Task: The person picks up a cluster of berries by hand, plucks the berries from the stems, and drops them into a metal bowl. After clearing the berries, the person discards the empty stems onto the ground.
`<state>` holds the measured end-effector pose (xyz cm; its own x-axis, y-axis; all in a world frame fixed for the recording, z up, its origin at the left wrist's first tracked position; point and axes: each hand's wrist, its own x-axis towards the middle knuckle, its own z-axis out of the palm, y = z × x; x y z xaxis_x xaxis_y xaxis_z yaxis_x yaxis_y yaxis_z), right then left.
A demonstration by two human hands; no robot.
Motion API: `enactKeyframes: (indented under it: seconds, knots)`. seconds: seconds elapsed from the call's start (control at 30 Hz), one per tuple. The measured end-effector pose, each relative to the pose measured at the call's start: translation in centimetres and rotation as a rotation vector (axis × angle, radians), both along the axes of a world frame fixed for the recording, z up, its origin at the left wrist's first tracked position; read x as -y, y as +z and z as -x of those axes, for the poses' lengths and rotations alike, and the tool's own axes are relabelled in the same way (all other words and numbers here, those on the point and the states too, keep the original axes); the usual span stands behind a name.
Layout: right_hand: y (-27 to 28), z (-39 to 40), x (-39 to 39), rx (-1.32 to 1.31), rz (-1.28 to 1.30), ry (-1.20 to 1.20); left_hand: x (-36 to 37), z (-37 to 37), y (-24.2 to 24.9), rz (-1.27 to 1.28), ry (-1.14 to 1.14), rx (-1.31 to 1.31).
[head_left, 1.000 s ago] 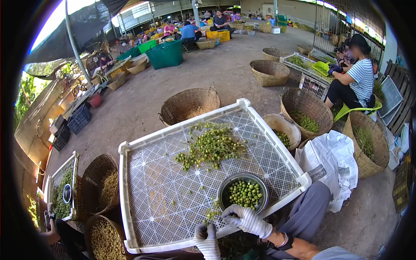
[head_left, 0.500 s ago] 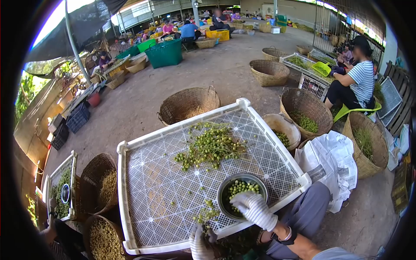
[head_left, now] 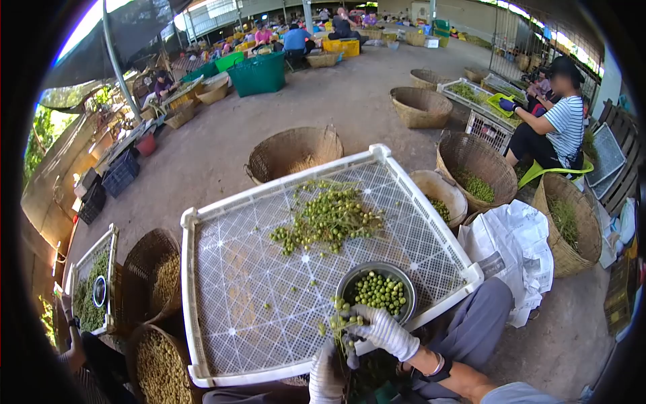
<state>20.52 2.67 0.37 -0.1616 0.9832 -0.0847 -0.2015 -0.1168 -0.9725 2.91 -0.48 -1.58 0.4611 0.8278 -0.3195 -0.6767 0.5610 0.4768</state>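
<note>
My left hand (head_left: 327,374), in a white-and-grey glove, is closed around a sprig of green berries (head_left: 338,322) at the near edge of the white mesh tray (head_left: 232,283). Against the same sprig are the bent fingers of my gloved right hand (head_left: 385,332), closed on berries there. Just beyond my right hand stands a metal bowl (head_left: 411,296) holding loose round green berries (head_left: 379,292). Farther up the tray lies a heap of berry stems (head_left: 328,219), with a few single berries scattered nearby.
Wicker baskets stand around the tray: a brown one (head_left: 286,151) beyond it, a berry-filled one (head_left: 145,360) at left. White sacking (head_left: 508,249) lies to the right. A person in a striped shirt (head_left: 562,124) works at another tray; another person's arm (head_left: 73,337) shows at far left.
My right hand has moved left and down from over the bowl to the sprig. My left hand has shifted slightly right, bringing the sprig beside the bowl.
</note>
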Motion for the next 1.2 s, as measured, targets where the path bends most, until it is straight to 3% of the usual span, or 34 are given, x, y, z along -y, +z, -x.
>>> enactKeyframes:
  seconds: [0.03, 0.1, 0.17, 0.23, 0.27, 0.33, 0.57, 0.77, 0.8, 1.03, 1.17, 1.2]
  knots:
    - [0.2, -0.2, 0.1, 0.095, -0.014, -0.042, 0.3, -0.5, 1.4, 0.022, 0.010, -0.006]
    - [0.6, -0.5, -0.4, 0.259, -0.002, -0.067, 0.8, -1.7, 3.8, -0.111, 0.227, -0.506]
    - [1.8, -0.2, -0.7, 0.452, -0.003, -0.126, 1.0, -0.8, 3.9, -0.029, 0.193, -0.435]
    - [-0.4, 0.1, -0.7, 0.328, -0.229, -0.206, 1.0, -1.3, 5.2, -0.063, 0.245, -0.445]
    - [0.6, 0.2, -0.5, 0.313, -0.132, -0.166, 1.0, -1.2, 4.9, -0.029, 0.253, -0.457]
    - [1.6, 0.4, -0.6, 0.331, 0.014, -0.099, 0.9, -1.0, 3.9, -0.196, 0.166, -0.510]
    - [1.4, 1.0, -0.2, 0.539, -0.217, 0.014, 0.8, -0.7, 4.0, -0.060, 0.218, -0.515]
    - [0.8, 1.0, 0.1, 0.192, -0.088, 0.054, 1.5, -0.3, 3.2, -0.050, 0.275, -0.475]
    - [1.6, 0.6, 0.2, 0.099, 0.114, 0.123, 1.6, -0.3, 3.0, -0.028, 0.294, -0.473]
    - [2.0, 0.7, 0.8, 0.009, 0.100, 0.123, 2.3, -0.4, 3.7, 0.050, 0.396, -0.529]
    - [1.8, 0.5, 1.2, 0.151, 0.090, 0.082, 2.6, -0.4, 3.1, -0.013, 0.445, -0.589]
    - [1.9, 0.5, 1.4, 0.327, -0.111, -0.041, 2.6, -0.6, 3.0, -0.037, 0.497, -0.631]
